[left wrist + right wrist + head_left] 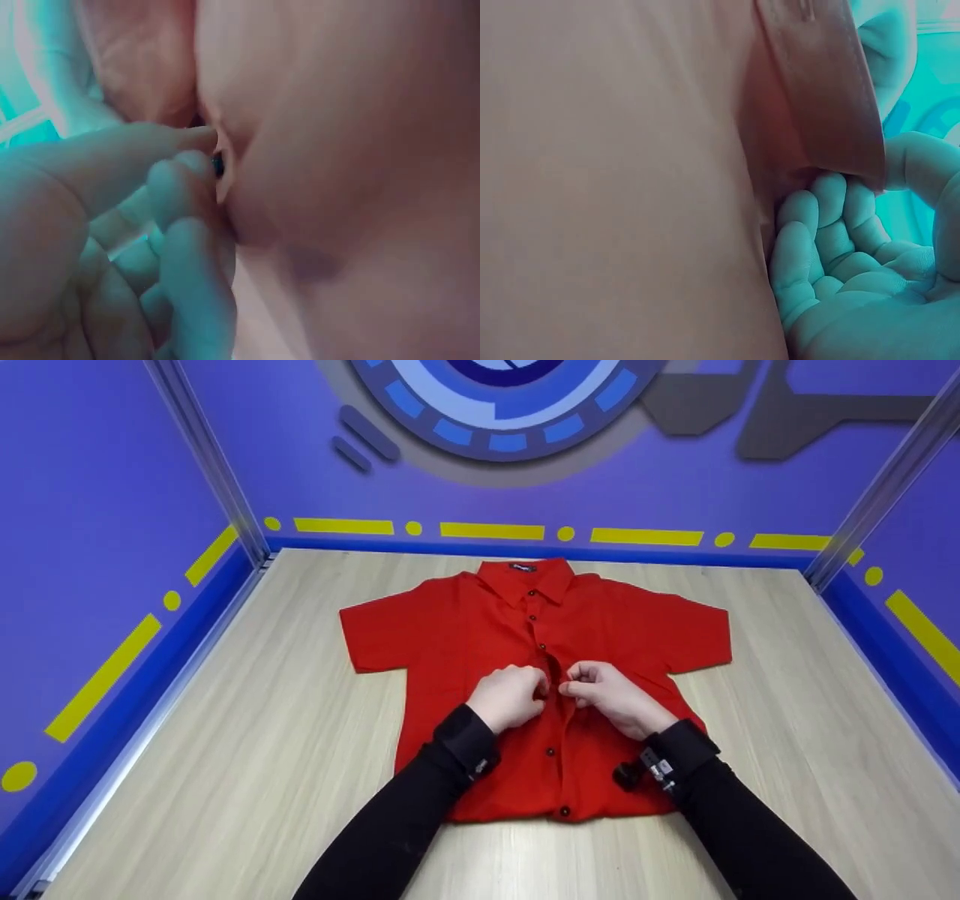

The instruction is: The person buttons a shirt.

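A red short-sleeved button shirt [465, 622] lies front up, its collar at the far side. Over the middle of its front, my left hand [508, 697] pinches the cloth edge between thumb and forefinger. Right at those fingertips a dark button [218, 165] shows in the left wrist view. My right hand [616, 699] faces it across a gap in the front and pinches the other front edge. In the right wrist view this placket [832, 97] is raised, with a buttonhole [806, 9] near the top and the right fingers curled beneath it.
The shirt lies on a pale wooden table [247, 720]. Blue-purple panels [90, 510] with yellow marks stand along the back and both sides, joined by metal posts. Black wrist straps [465, 741] with small cameras are on both arms. Further dark buttons run along the shirt front.
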